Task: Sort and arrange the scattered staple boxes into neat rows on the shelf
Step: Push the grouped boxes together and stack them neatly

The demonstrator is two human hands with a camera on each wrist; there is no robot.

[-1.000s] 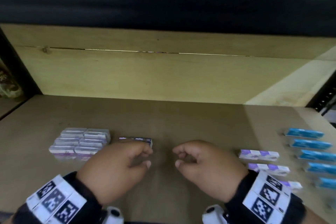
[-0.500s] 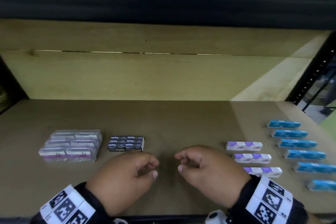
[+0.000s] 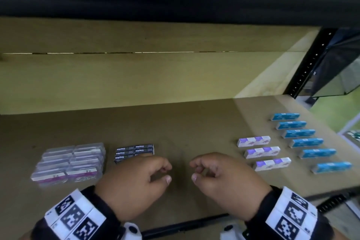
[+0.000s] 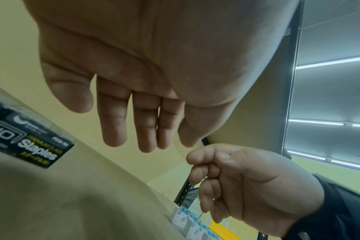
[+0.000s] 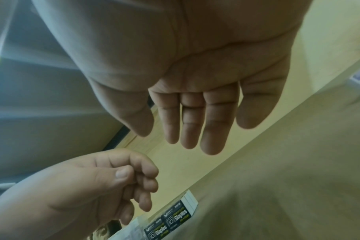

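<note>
Nearest the camera, 2 marker-patterned wristbands (image 3: 75,218) are seen at the shelf's front edge. Just beyond them the left hand (image 3: 134,183) and the right hand (image 3: 228,179) are held side by side over the shelf board (image 3: 185,128), fingertips facing each other across a small gap. Both are loosely curled and nothing is held in either; the slack, empty fingers (image 4: 113,116) are confirmed in the left wrist view, and the same is shown for the right hand's fingers (image 5: 214,123).

Just past the left hand's knuckles, black staple boxes (image 3: 134,151) are packed tight in a block, "Staples" printed on top. Further left, clear-cased staple boxes (image 3: 70,161) are grouped in 2 columns, pink-banded at the front. To the right of the right hand, 3 white-and-purple staple boxes (image 3: 263,152) are laid in a spaced row running away from the camera, and beyond them 6 blue staple boxes (image 3: 305,142) are lined in a similar row near the shelf's right side.

Furthest back, the pale back panel (image 3: 136,78) and a black perforated upright (image 3: 309,64) are seen
</note>
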